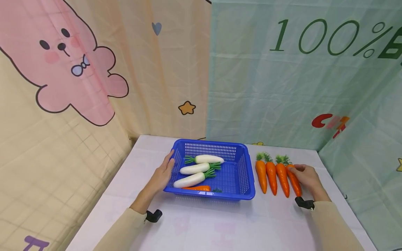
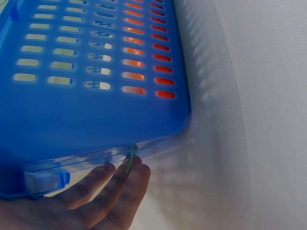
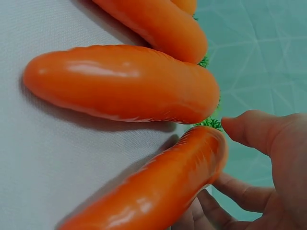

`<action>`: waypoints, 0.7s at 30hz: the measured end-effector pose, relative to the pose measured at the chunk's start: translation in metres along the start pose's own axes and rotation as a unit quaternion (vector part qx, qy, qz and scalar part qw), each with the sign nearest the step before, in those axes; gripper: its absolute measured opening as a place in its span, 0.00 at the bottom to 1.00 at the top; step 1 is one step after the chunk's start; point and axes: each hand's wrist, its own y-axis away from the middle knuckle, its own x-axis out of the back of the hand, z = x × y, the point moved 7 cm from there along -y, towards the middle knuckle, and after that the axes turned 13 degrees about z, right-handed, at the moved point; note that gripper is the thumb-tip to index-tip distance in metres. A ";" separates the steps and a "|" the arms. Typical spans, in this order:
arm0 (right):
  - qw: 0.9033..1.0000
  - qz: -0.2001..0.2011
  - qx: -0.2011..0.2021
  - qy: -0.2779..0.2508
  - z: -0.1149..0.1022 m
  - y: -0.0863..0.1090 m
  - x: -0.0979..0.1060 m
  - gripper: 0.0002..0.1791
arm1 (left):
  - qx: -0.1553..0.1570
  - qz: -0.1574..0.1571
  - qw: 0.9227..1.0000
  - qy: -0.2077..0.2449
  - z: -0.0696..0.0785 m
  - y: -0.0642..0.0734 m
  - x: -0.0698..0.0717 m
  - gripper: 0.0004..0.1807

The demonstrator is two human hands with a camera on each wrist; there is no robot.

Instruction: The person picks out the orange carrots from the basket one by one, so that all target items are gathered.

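A blue plastic basket holds three white radishes with green tops and an orange carrot along its near wall. At its left end my left hand rests against the outside below the rim, fingers extended; the thumb is out of the left wrist view. To the right of the basket, several carrots lie side by side on the table, green tops away from me. My right hand holds the rightmost carrot near its thick end, thumb and curled fingers on either side.
The other carrots lie close together between the basket and my right hand. A white cloth covers the table. Printed curtains stand behind and at both sides. Black camera mounts sit at both wrists.
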 end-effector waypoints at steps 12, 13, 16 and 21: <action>0.999 0.044 0.022 0.014 -0.019 0.009 0.010 0.48 | -0.004 -0.006 1.000 0.001 0.001 -0.001 0.000 0.38; 0.998 0.050 0.031 0.016 -0.022 0.011 0.010 0.48 | -0.002 -0.007 1.000 0.000 0.001 -0.002 -0.001 0.38; 0.996 0.071 0.053 0.020 -0.031 0.013 0.010 0.45 | 0.002 -0.007 1.000 0.000 0.000 -0.002 -0.001 0.38; 0.990 0.096 0.102 0.025 -0.054 0.023 0.007 0.41 | -0.001 -0.005 1.000 0.004 0.000 -0.001 -0.001 0.37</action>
